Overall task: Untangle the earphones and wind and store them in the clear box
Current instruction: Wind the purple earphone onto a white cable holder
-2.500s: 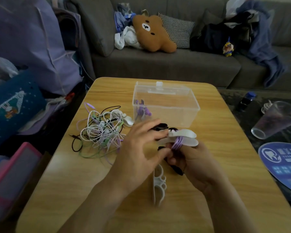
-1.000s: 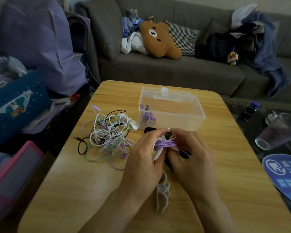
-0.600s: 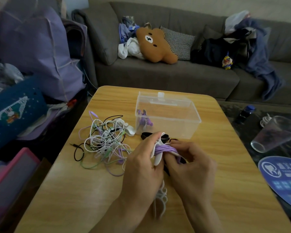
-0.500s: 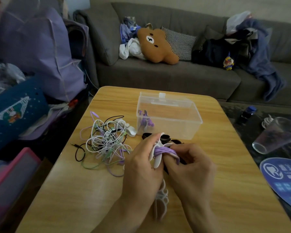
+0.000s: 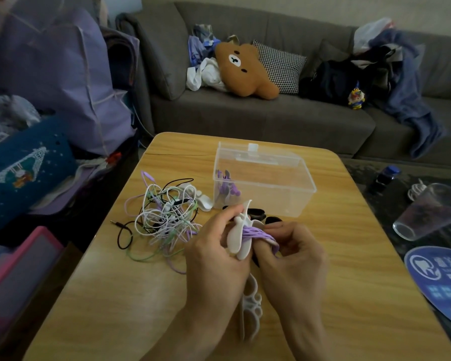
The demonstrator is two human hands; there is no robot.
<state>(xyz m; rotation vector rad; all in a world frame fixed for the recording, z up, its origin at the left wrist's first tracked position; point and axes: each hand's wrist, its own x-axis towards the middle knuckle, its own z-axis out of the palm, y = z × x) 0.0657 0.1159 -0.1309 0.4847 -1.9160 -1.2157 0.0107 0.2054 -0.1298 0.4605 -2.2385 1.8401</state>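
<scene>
My left hand [image 5: 214, 254] grips a white winder [image 5: 238, 237] with purple earphone cord [image 5: 258, 234] wrapped round its middle. My right hand [image 5: 292, 259] pinches the purple cord at the winder's right side. A tangle of white, purple, green and black earphones [image 5: 164, 217] lies on the table to the left of my hands. The clear box [image 5: 263, 178] stands open just beyond my hands, with a wound purple earphone [image 5: 227, 186] in its left end. Its lid [image 5: 255, 152] leans behind it.
A spare white winder [image 5: 250, 306] lies on the wooden table [image 5: 362, 243] under my wrists, and black winders [image 5: 258, 214] sit by the box. A tipped clear cup [image 5: 432, 212] and a blue fan [image 5: 443, 280] lie right of the table. Sofa behind, bags at left.
The purple cord has been wound tighter on the white winder. My right hand has shifted from under the winder to its right side, and both hands stay close together before the box.
</scene>
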